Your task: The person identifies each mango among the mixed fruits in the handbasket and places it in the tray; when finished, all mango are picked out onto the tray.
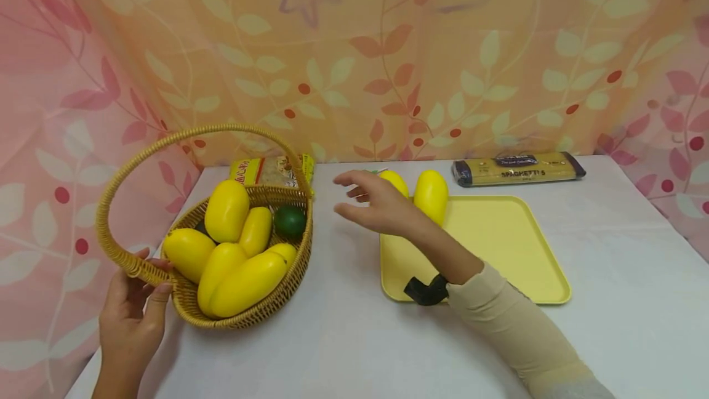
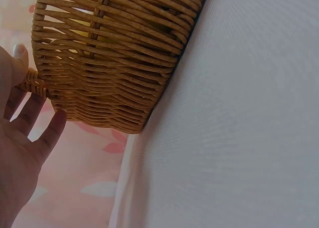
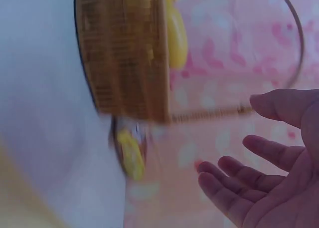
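A wicker basket [image 1: 293, 282] with a tall arched handle [image 1: 229, 127] stands on the left. Several oblong yellow fruits [image 1: 246, 285] and a dark green round fruit [image 1: 290, 220] lie in it. My left hand [image 1: 133, 319] holds the foot of the handle, thumb on one side and fingers on the other, as the left wrist view also shows. My right hand [image 1: 376, 205] hovers between basket and tray, fingers spread and loosely bent, holding nothing. Behind it, two yellow fruits [image 1: 432, 193] are at the left back of the yellow tray [image 1: 498, 233], one partly hidden by the hand.
Behind the tray lies a spaghetti pack [image 1: 517, 169]. A yellow food packet [image 1: 271, 172] is behind the basket, partly covered by it. Something black [image 1: 426, 291] shows at the right wrist, over the tray's front edge. A patterned cloth [image 1: 354, 66] hangs at the back.
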### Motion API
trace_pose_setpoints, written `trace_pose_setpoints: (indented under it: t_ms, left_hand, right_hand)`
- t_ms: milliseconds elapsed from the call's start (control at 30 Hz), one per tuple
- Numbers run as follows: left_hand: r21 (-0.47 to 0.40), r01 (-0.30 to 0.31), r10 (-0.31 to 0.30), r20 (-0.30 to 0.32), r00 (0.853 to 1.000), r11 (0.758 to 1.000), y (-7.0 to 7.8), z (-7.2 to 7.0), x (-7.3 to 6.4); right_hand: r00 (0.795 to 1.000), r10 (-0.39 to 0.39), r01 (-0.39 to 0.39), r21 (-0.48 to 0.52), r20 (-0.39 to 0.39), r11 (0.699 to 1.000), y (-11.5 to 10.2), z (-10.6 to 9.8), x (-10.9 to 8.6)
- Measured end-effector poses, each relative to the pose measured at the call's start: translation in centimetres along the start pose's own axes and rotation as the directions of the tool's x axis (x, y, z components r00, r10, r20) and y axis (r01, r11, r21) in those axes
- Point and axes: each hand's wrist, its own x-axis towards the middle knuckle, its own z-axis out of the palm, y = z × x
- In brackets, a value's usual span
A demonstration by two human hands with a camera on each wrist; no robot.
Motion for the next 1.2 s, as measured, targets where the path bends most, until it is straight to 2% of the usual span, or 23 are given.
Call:
trace_pose_setpoints:
  t_ms: [167,300,400,567,667,800,1000,1200]
  left_hand:
    - [0.001,0.001,-0.001,0.003,1.0,1.0,0.1,0.0,0.1]
    - [0.018,0.004,-0.004,-0.001,1.0,1.0,0.2,-0.1,0.1]
    - [-0.023,-0.024,0.024,-0.01,1.0,0.999,0.1,0.0,0.1]
    - [-0.086,-0.052,0.05,-0.017,0.999,0.995,-0.1,0.1,0.1]
    - [-0.046,-0.008,0.008,-0.003,1.0,0.999,0.0,0.1,0.0]
    - [-0.03,0.019,-0.019,0.004,1.0,0.999,0.2,0.1,-0.2]
    - [-0.056,-0.024,0.024,-0.003,1.0,0.998,0.1,0.1,-0.2]
    - [-0.074,-0.054,0.053,-0.016,0.998,0.996,-0.1,0.2,-0.1]
  right_hand:
    - [0.994,-0.069,0.067,0.022,0.09,0.997,-2.9,4.8,4.0]
    - [0.995,-0.074,0.078,-0.056,0.064,0.995,-4.3,8.8,7.0]
    - [0.999,-0.028,0.032,-0.132,0.034,0.991,-5.0,11.5,8.5]
    - [0.995,0.09,-0.085,-0.115,0.038,0.99,-5.0,14.6,10.0]
    - [0.993,0.107,-0.103,-0.096,0.045,0.99,-4.6,15.5,10.5]
    - [0.997,0.054,-0.051,-0.06,0.05,0.997,-3.9,16.1,10.7]
    - [0.999,-0.033,0.032,0.041,0.022,0.999,-3.3,16.0,10.9]
    - [0.996,-0.085,0.084,0.069,0.008,0.994,-3.2,15.6,10.7]
